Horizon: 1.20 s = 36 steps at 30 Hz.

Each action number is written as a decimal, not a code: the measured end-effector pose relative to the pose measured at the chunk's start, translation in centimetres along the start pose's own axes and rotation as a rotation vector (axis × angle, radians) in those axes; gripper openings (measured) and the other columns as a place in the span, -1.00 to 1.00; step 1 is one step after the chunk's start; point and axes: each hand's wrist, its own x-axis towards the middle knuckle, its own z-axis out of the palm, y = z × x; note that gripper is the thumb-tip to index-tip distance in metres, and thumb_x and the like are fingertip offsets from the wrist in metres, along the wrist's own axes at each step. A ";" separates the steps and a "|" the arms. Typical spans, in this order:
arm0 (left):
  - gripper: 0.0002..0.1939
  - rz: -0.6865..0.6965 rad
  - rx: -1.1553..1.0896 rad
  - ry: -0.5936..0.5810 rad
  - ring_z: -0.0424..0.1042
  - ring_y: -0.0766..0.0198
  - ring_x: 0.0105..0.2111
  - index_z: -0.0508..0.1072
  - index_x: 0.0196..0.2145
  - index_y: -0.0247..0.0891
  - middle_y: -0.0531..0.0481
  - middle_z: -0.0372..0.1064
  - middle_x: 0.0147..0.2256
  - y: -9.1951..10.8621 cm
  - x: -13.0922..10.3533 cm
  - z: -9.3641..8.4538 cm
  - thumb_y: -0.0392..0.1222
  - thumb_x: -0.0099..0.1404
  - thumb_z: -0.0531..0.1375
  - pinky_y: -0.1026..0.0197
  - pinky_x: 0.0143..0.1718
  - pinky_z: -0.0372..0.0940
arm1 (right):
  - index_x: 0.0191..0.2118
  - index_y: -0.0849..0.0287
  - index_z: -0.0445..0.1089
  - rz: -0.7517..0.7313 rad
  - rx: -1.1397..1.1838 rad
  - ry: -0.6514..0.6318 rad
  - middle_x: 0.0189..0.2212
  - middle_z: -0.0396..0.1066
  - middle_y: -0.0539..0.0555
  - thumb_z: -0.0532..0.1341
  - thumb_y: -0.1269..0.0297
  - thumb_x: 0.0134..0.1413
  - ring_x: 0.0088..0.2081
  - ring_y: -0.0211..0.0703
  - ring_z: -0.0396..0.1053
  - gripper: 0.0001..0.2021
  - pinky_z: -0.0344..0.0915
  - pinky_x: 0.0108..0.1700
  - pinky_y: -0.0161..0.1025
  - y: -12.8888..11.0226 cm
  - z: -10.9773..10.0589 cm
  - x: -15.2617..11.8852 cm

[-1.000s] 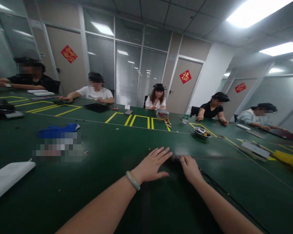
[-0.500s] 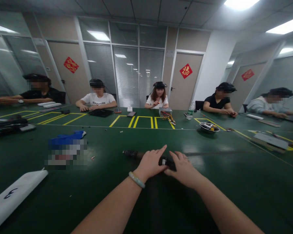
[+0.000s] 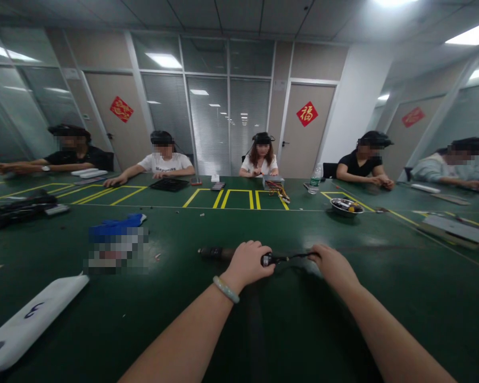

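Observation:
In the head view, a dark, slim electric screwdriver (image 3: 212, 252) lies across the table in front of me, its narrow tip pointing left. My left hand (image 3: 250, 261), with a pale bangle at the wrist, is closed around its body near the rear end and hides part of it. From that rear end a black cord (image 3: 295, 256) runs to the right. The fingers of my right hand (image 3: 330, 264) pinch this cord, a short distance from the tool. The rest of the cord beyond my right hand cannot be made out.
A white power bank-like case (image 3: 35, 319) marked 3 lies at the near left, with a blue glove (image 3: 117, 226) beyond it. Farther off are a metal bowl (image 3: 346, 207) of small parts, a water bottle (image 3: 315, 180) and a grey box with coloured wires (image 3: 273, 182). Several people sit opposite.
My right hand has moved right, away from the tool's rear end, and now pinches the cord, drawn out to the right. My left hand's fingers have closed around the electric screwdriver.

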 end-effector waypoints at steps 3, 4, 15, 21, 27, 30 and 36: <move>-0.63 -0.033 0.018 -0.039 0.36 0.13 -0.21 0.46 -0.14 -0.11 -0.02 0.38 -0.25 -0.5 0.0 -0.3 0.14 0.20 0.16 0.12 -0.16 0.23 | -0.22 0.07 0.40 -0.162 0.057 0.046 -0.18 0.39 0.04 0.06 0.24 0.20 -0.16 -0.17 0.34 -0.81 0.17 -0.14 -0.27 -0.3 0.7 1.3; -0.64 -0.037 0.025 -0.052 0.36 0.13 -0.23 0.46 -0.16 -0.12 -0.02 0.38 -0.26 -0.6 -0.1 -0.3 0.14 0.19 0.16 0.12 -0.18 0.23 | -0.22 0.07 0.41 -0.186 0.071 0.030 -0.19 0.38 0.03 0.06 0.24 0.20 -0.17 -0.18 0.33 -0.82 0.17 -0.13 -0.27 -0.4 0.9 1.5; -0.74 0.068 0.024 -0.011 0.34 0.16 -0.23 0.45 -0.20 -0.17 -0.02 0.39 -0.28 -0.2 -0.2 0.2 -0.02 0.18 0.20 0.15 -0.19 0.25 | -0.19 0.05 0.44 -0.257 0.011 -0.013 -0.19 0.37 0.06 0.15 0.10 0.12 -0.18 -0.12 0.33 -0.78 0.19 -0.14 -0.21 -1.1 0.2 -0.7; -0.79 0.138 0.026 0.006 0.34 0.15 -0.24 0.45 -0.23 -0.16 -0.01 0.40 -0.30 -0.1 -0.1 0.5 -0.10 0.16 0.23 0.13 -0.20 0.24 | -0.27 0.05 0.49 -0.318 -0.057 -0.095 -0.26 0.41 0.04 0.13 0.14 0.14 -0.20 -0.13 0.34 -0.79 0.18 -0.15 -0.24 -3.5 -0.7 -1.7; -0.81 0.193 0.014 -0.001 0.34 0.17 -0.25 0.44 -0.25 -0.15 0.01 0.39 -0.30 0.3 -0.1 0.7 -0.10 0.16 0.24 0.14 -0.22 0.22 | -0.14 -0.05 0.49 -0.185 0.007 -0.270 -0.22 0.48 -0.01 0.17 0.17 0.10 -0.22 -0.14 0.40 -0.77 0.20 -0.21 -0.27 -4.2 -0.7 -2.5; -0.82 0.219 0.017 -0.009 0.34 0.18 -0.24 0.43 -0.23 -0.15 0.01 0.39 -0.28 0.7 0.0 0.8 -0.09 0.19 0.23 0.15 -0.21 0.21 | -0.10 0.00 0.46 -0.108 0.108 -0.302 -0.28 0.50 -0.03 0.20 0.24 0.05 -0.26 -0.19 0.41 -0.74 0.20 -0.27 -0.31 -4.3 -0.8 -2.8; -0.83 0.221 0.038 -0.017 0.34 0.18 -0.21 0.40 -0.23 -0.17 0.00 0.38 -0.24 1.6 0.3 1.2 -0.09 0.25 0.21 0.13 -0.18 0.18 | -0.25 0.06 0.45 0.003 0.175 -0.291 -0.44 0.48 -0.03 0.24 0.25 0.01 -0.40 -0.21 0.39 -0.86 0.15 -0.41 -0.32 -4.2 -0.5 -2.8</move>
